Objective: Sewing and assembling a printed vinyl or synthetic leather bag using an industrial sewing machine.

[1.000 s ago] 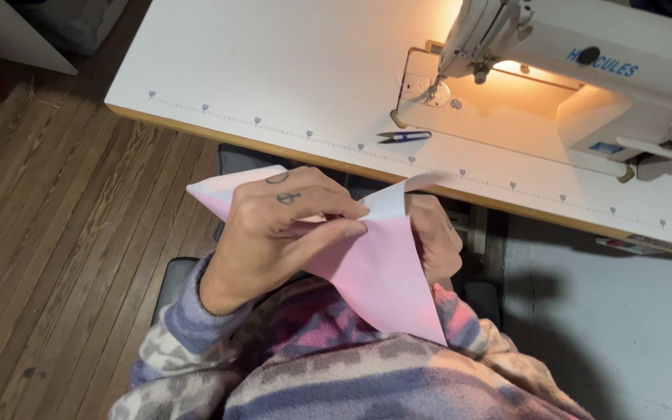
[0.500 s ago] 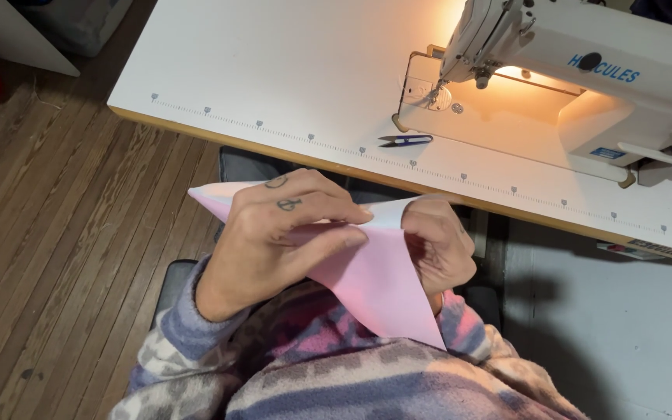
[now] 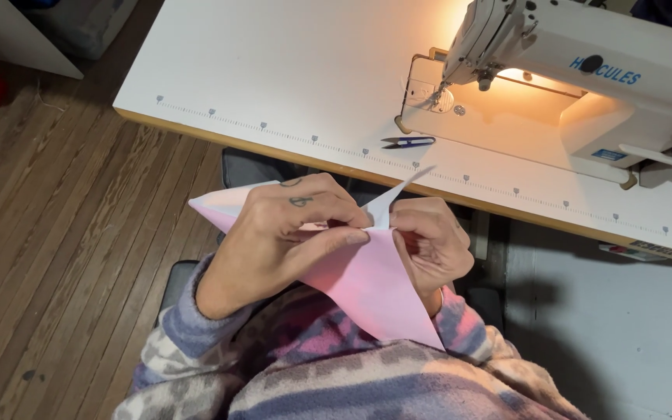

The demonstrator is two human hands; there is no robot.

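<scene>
A folded piece of pale pink fabric lies across my lap, below the table's front edge. My left hand rests over its upper left part, fingers pinching the fold near the middle. My right hand pinches the same fold from the right, fingers curled on the fabric. One pointed corner of the fabric sticks up between the hands toward the table edge. My patterned sleeves cover both forearms.
A white sewing table with a ruler strip along its wooden front edge stands ahead. A white sewing machine with its lamp lit sits at the right. Small blue thread snips lie near it. Wooden floor is on the left.
Both hands have shifted slightly along the fold, and the fabric's upper corner now points further up toward the table edge. The grip on the fabric is unchanged.
</scene>
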